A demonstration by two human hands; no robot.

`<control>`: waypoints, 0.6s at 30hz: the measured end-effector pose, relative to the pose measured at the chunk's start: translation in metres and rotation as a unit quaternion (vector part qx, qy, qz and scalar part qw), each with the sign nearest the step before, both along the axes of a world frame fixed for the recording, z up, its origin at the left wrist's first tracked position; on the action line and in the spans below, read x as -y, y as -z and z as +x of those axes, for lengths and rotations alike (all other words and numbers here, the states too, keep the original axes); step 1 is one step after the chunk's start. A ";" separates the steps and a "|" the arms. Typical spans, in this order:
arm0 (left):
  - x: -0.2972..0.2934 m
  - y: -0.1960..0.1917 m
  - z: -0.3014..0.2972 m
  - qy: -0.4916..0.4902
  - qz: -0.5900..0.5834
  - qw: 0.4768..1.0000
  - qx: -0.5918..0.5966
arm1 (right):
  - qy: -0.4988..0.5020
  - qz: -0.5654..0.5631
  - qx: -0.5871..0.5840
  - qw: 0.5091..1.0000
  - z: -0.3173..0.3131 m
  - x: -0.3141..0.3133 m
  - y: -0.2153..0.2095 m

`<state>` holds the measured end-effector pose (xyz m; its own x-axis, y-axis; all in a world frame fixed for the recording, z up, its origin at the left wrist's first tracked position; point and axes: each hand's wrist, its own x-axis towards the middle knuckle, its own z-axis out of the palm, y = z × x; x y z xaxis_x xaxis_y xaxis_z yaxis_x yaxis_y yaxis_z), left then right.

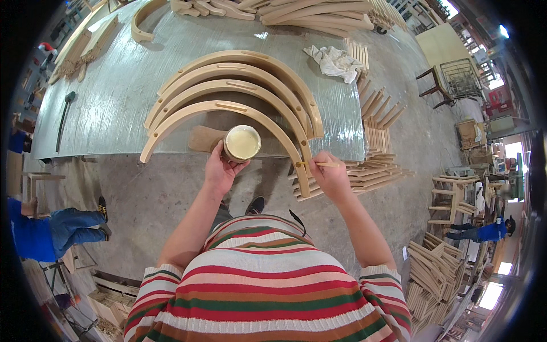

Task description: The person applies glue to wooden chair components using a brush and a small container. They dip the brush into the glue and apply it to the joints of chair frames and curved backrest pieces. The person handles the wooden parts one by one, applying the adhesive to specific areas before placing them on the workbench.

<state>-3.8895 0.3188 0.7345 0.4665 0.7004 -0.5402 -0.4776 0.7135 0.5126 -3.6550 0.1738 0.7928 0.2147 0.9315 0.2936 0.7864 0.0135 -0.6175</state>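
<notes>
My left hand (223,171) is wrapped round a round jar (243,142) of cream-coloured liquid, held upright at the table's near edge. Between the fingers of my right hand (331,178) is a thin wooden stick (326,165). Its tip is at a round hole near the right end of the nearest curved wooden piece (199,109). Several such arched pieces stand nested one behind another, each with a long slot at its top and round holes along its face. Under the nearest arch, beside the jar, lies a flat wooden piece (203,138).
The table (114,114) has a shiny covering. On it lie a crumpled white cloth (335,62), a dark long-handled tool (65,117) and stacked wooden parts (319,14). More wooden parts (376,176) are piled at right. People in blue stand at left (74,228) and far right (493,230).
</notes>
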 end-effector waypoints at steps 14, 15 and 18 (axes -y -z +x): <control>-0.011 -0.004 -0.002 0.031 -0.004 0.999 0.012 | 0.030 -0.010 -0.004 0.999 -0.013 -0.005 -0.007; -0.013 -0.004 -0.002 0.040 -0.001 0.999 0.013 | 0.034 -0.012 0.011 0.999 -0.015 -0.004 -0.008; -0.022 -0.007 0.001 0.067 0.007 0.998 0.015 | 0.051 -0.018 0.028 0.998 -0.020 0.000 -0.008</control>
<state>-3.8886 0.3407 0.7411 0.5729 0.6376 -0.5150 -0.3933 0.7652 0.5097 -3.6751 0.1737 0.8011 0.2938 0.9154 0.2752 0.8161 -0.0903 -0.5708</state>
